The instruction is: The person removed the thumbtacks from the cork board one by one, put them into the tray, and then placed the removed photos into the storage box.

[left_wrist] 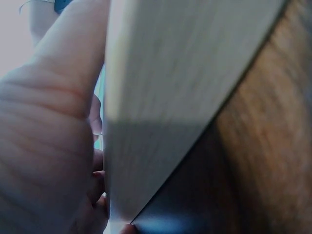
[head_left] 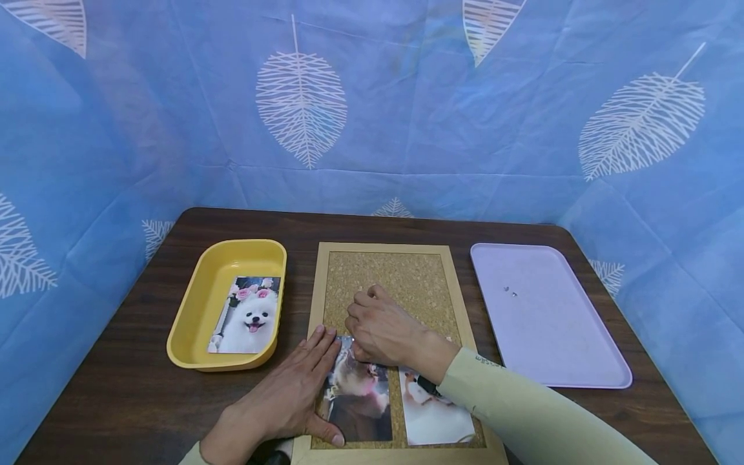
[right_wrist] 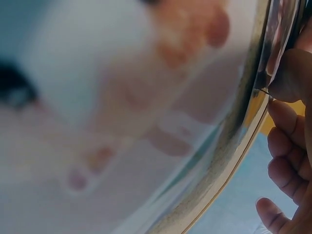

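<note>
A wood-framed cork board (head_left: 395, 278) lies on the table with two photos near its lower edge. My left hand (head_left: 290, 391) rests with straight, spread fingers over the board's left side, fingertips and thumb at the edge of the left photo (head_left: 363, 416). At that photo's top, my right hand (head_left: 386, 329) bends over and pinches a pin; its thin dark shaft (right_wrist: 263, 91) shows between thumb and fingertip in the right wrist view. The pin's head is hidden by the fingers. Under my right wrist is the right photo (head_left: 436, 423), showing a white and orange animal.
Left of the board stands a yellow bin (head_left: 194, 310) holding a photo of a white dog (head_left: 252, 323). To the right lies a lilac tray (head_left: 552, 323) with a few tiny clear pieces (head_left: 514, 294). A blue leaf-patterned cloth (head_left: 395, 97) hangs behind the table.
</note>
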The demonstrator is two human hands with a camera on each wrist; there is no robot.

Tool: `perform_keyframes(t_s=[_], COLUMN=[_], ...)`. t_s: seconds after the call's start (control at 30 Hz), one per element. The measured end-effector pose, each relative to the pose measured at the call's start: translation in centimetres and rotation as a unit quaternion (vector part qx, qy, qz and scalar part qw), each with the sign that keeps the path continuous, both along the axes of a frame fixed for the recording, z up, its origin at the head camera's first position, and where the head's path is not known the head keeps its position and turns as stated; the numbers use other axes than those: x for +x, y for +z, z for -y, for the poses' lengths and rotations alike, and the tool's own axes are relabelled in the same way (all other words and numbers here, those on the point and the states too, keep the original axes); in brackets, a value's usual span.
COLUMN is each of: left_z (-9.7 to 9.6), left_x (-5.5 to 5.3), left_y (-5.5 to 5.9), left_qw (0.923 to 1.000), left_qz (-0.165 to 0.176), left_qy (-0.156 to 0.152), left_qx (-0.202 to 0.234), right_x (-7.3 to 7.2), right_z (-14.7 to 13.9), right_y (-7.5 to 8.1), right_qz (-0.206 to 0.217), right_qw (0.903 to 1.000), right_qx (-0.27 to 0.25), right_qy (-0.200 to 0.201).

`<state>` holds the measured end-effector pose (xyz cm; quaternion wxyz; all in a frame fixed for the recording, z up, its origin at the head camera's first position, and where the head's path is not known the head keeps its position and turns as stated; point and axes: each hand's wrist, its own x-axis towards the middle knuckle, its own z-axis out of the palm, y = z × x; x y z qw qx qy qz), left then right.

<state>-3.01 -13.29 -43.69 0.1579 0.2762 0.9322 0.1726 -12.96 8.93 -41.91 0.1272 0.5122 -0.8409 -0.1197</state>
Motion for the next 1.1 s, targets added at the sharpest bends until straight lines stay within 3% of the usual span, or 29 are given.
perform_keyframes(t_s=[0.37,0.67,0.9,1.1], left_z=[0.1,-0.1,-0.2,-0.5], left_x=[0.0,0.1,-0.1,0.0], left_y=[0.1,0.3,0.7,0.7], left_qw=[1.0,0.9999,1.0,0.9999], left_qz=[-0.007,-0.013,0.004,0.0], left_qy=[-0.002,-0.003,0.002,0.01], left_qx=[0.002,0.001,0.0,0.005], right_x=[-0.3,-1.5,-2.7,-3.4], right_z=[-0.7,-4.2,-10.2,-16.4], right_y=[1.7,2.8,3.4,2.8], right_qz=[-0.01,-0.003,0.011,0.008], right_qw=[0.9994,0.9924,0.9841,0.9676], right_qx=[-0.032,-0.12,-0.144,-0.173], right_qy=[-0.001,-0.026,-0.103,-0.184])
